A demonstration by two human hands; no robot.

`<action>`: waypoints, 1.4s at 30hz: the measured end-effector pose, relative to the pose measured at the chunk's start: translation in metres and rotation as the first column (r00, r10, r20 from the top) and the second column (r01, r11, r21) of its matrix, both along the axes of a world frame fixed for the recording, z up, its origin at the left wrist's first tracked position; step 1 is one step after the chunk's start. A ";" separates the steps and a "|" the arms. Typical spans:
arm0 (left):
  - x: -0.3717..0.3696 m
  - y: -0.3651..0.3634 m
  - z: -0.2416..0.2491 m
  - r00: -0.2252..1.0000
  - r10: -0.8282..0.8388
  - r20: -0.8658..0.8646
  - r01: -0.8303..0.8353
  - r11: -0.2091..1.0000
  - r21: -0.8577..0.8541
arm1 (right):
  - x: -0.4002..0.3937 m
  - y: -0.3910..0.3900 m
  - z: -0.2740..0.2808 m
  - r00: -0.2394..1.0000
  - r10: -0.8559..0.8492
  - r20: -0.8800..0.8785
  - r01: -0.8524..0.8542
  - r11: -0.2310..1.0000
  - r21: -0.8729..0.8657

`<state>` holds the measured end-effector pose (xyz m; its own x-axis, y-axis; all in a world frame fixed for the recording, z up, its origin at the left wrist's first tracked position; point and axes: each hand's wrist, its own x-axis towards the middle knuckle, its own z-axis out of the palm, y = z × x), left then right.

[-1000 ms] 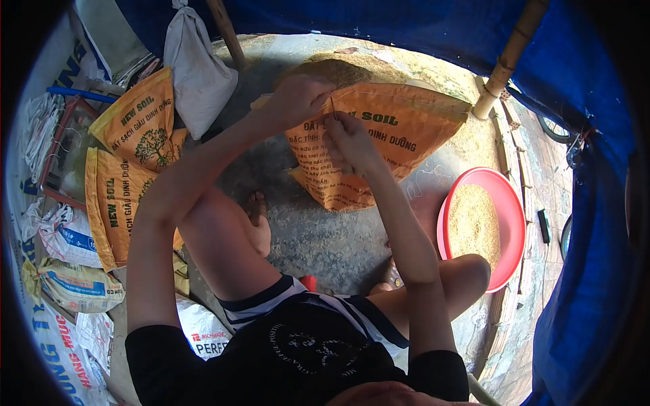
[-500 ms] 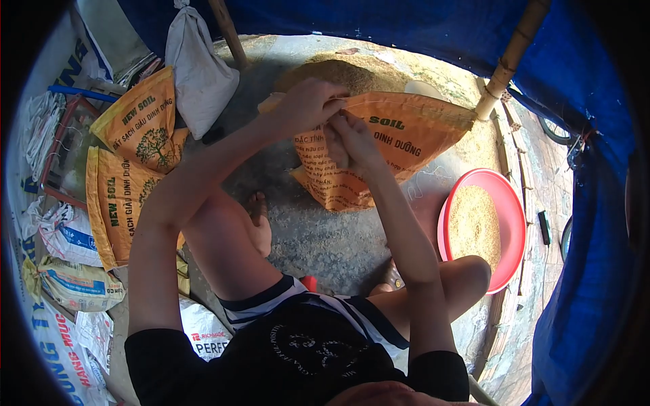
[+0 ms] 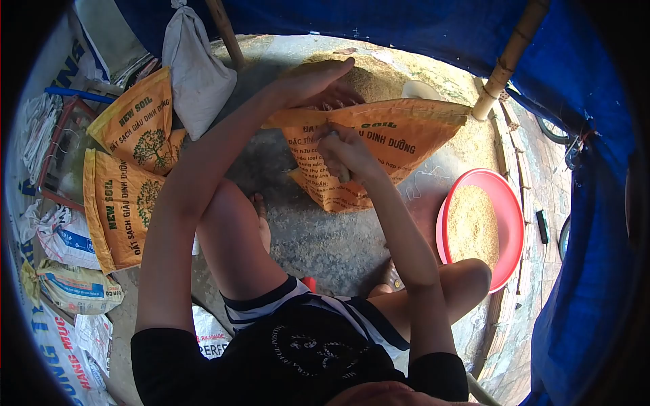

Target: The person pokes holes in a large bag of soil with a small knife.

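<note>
**Both hands at the orange sack's mouth**

Your orange sack (image 3: pixel 406 139) lies toward one o'clock from the middle of your view, its printed face toward you. Your left hand (image 3: pixel 313 86), at twelve, is spread with fingers stretched out over the sack's upper edge. Your right hand (image 3: pixel 347 152), just below, is curled in front of the print; you cannot tell what its fingers pinch. A pink basin (image 3: pixel 512 233) of yellowish grains (image 3: pixel 470 220) sits at three; a white sack (image 3: pixel 198 74) stands between ten and eleven.
</note>
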<state>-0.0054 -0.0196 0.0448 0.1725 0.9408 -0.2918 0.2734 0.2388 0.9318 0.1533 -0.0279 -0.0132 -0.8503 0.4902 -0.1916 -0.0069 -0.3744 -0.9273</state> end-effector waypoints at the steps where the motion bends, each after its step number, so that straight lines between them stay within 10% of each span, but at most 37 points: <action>1: -0.001 0.001 0.001 1.000 -0.002 0.002 0.002 1.000 0.002 | 0.001 -0.001 0.002 1.000 0.000 0.008 0.000 1.000 0.011; 9: -0.025 0.003 0.012 0.889 0.054 -0.454 0.001 0.993 0.119 | 0.005 0.002 0.000 1.000 -0.020 0.013 0.019 0.999 0.036; 30: -0.062 -0.012 -0.001 0.907 -0.050 -0.418 0.188 0.936 0.296 | -0.003 -0.006 -0.002 0.987 -0.110 -0.120 0.100 0.992 -0.080; 42: -0.030 -0.017 0.017 0.768 0.106 -0.632 0.279 0.833 0.478 | 0.001 -0.003 -0.005 0.995 -0.096 0.004 0.092 0.967 0.236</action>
